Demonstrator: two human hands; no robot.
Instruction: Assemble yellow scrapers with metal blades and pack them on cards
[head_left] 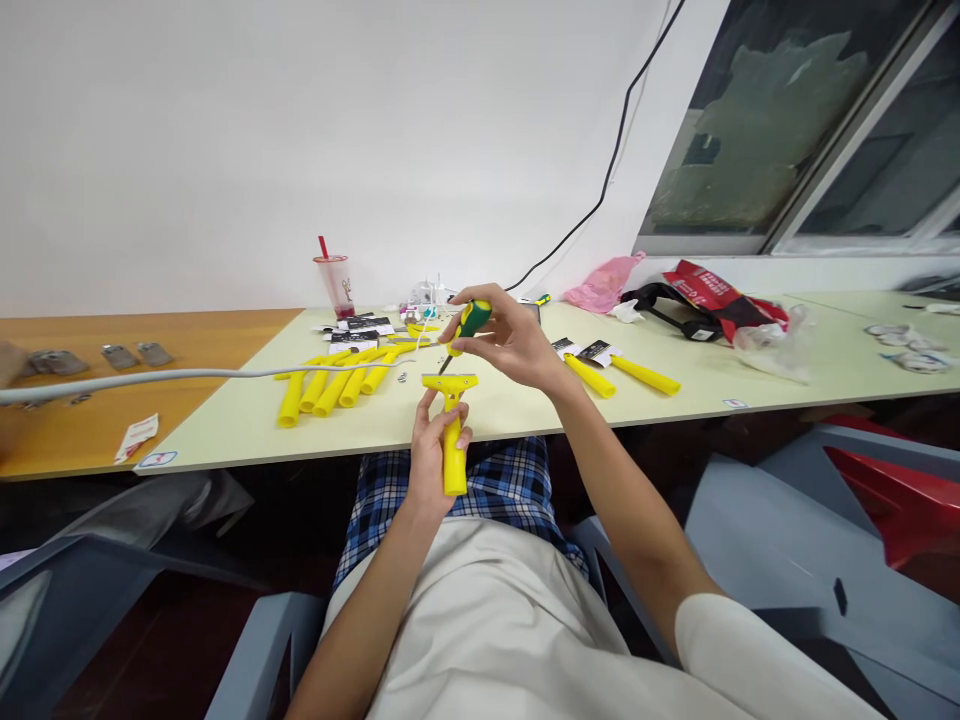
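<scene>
Yellow T-shaped scraper (454, 462) gripped in my left hand (429, 452), green-handled screwdriver (473, 318) pinched in my right hand (516, 342); best kept steady.

The table (240, 428) (pale) bears yellow scrapers (335, 393).

Scraper row (347, 388) on table (712, 365), left, cup (334, 283) behind it, scraper (454, 465) below screwdriver (472, 318), centre, two handles (646, 375) right

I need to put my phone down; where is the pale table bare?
On the right, between the rightmost yellow handle and the clear plastic bag. Also near left, between the row of yellow handles and the orange tabletop, though a pale cable crosses its far part in view. Crowded: from that row back to the cup.
</scene>
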